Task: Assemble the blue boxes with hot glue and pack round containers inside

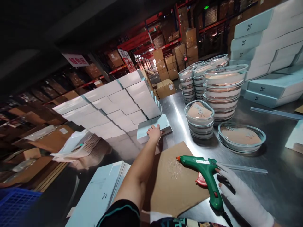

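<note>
My left hand [154,132] is bare and reaches forward, its fingers spread over the top and near edge of a flat pale-blue box [163,121]. That box lies on the table against a stack of white boxes [113,104]. A green hot glue gun [205,170] with an orange tip and red trigger lies on its side on a cardboard sheet [170,189]. Beside the gun's grip is my right hand [243,195] in a white glove. Its fingers are apart, with the fingertips close to the gun; contact is hard to make out. A clear glue stick [246,168] extends behind the gun.
Stacked oval glass dishes [223,91] with paper inserts stand behind the gun, with a lower dish pile [241,137] nearer. More pale-blue boxes [265,41] rise at right. Flat blue box pieces [97,186] lie front left, near a basket [91,145] and blue crate [17,205].
</note>
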Tool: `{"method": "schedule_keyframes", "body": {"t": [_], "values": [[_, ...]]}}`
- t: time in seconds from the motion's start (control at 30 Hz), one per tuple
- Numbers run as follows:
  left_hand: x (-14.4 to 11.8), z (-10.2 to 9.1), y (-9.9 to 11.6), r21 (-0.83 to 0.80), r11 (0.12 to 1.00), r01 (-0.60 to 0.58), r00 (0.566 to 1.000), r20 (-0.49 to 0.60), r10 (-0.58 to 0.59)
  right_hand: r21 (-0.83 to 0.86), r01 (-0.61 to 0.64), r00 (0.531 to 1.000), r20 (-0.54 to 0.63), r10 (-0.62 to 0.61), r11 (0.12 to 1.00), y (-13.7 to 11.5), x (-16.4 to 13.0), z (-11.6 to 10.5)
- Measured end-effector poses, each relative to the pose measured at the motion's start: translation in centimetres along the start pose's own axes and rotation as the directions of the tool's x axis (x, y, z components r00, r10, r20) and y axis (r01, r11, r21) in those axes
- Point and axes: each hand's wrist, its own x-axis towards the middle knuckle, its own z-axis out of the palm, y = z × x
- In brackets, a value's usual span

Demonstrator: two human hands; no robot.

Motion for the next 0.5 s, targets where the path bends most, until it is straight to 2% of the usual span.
{"method": "schedule_keyframes", "body": {"t": [0.13, 0.23, 0.37, 0.5], "values": [[-1.1, 1.0, -3.6, -0.002, 1.000, 0.005, 1.000, 0.011, -0.005, 0.003, -0.034, 0.999, -0.004, 0.034, 0.999, 0.5, 0.0, 0.4], [-0.5, 1.2, -6.4, -0.016, 0.999, 0.045, 0.999, 0.024, -0.045, -0.031, -0.043, 0.999, 0.015, 0.043, 0.999, 0.2, 0.3, 0.1], [1.2, 0.9, -9.1, -0.053, 0.995, 0.082, 0.996, 0.049, -0.079, -0.083, 0.007, 1.000, 0.011, -0.006, 0.997, 0.1, 0.8, -0.3], [1.4, 1.1, -11.1, -0.093, 0.994, 0.057, 0.996, 0.078, -0.050, -0.109, 0.080, 0.997, 0.001, -0.080, 0.991, 2.1, 0.7, 0.0]]}}
